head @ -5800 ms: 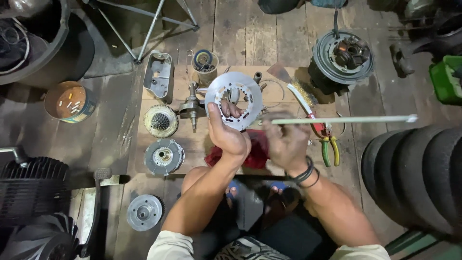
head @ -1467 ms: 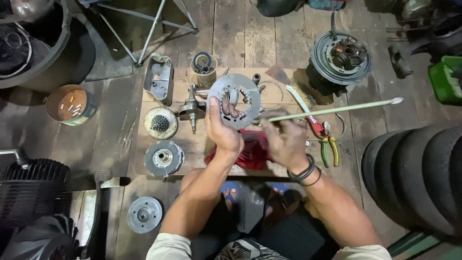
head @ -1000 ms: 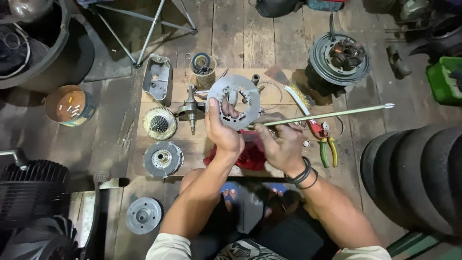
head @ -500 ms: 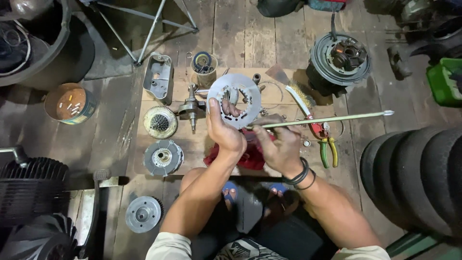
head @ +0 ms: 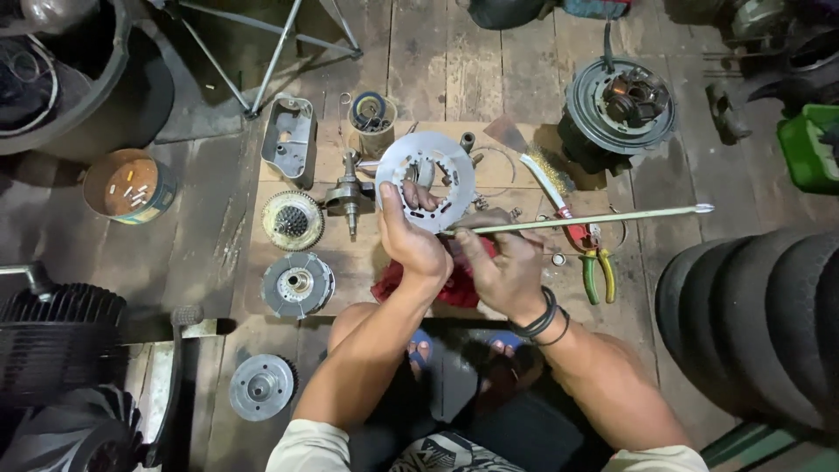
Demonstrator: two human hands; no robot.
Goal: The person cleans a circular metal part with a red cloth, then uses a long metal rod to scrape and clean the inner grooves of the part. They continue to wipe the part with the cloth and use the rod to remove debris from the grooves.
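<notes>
two hands work over a wooden board (head: 288,253) laid on the plank floor, and everything else sits around that board. the left hand (head: 411,240) grips a round metal clutch plate (head: 426,179) with a toothed inner edge, thumb on the face and fingers hooked through the central opening, holding it tilted up above the middle of the board. the right hand (head: 500,267) is closed around one end of a long thin pale rod (head: 603,217), whose near end meets the lower rim of the plate while the far end reaches out past the board's right edge.

the plate looks stiff, thin and fairly light, probably a little oily, so a hold through the centre hole against the rim seems the surest; the teeth may be sharp. the rod appears slender and rigid, and a grasp close to its working end would likely give the best control.

under both hands a red rag (head: 454,280) lies on the board. on the board's left part sit a toothed gear wheel (head: 292,220), a crankshaft piece (head: 349,194) and a clutch hub (head: 298,285); a grey metal cover (head: 290,135) and a small tin of parts (head: 372,112) sit at its far edge. a wire brush (head: 549,175) and green-handled pliers (head: 599,273) lie on its right part. beyond the board's far right corner stands a round engine housing (head: 619,109), left of the board a rusty can (head: 128,185), and right of it a stack of tyres (head: 756,323).
</notes>
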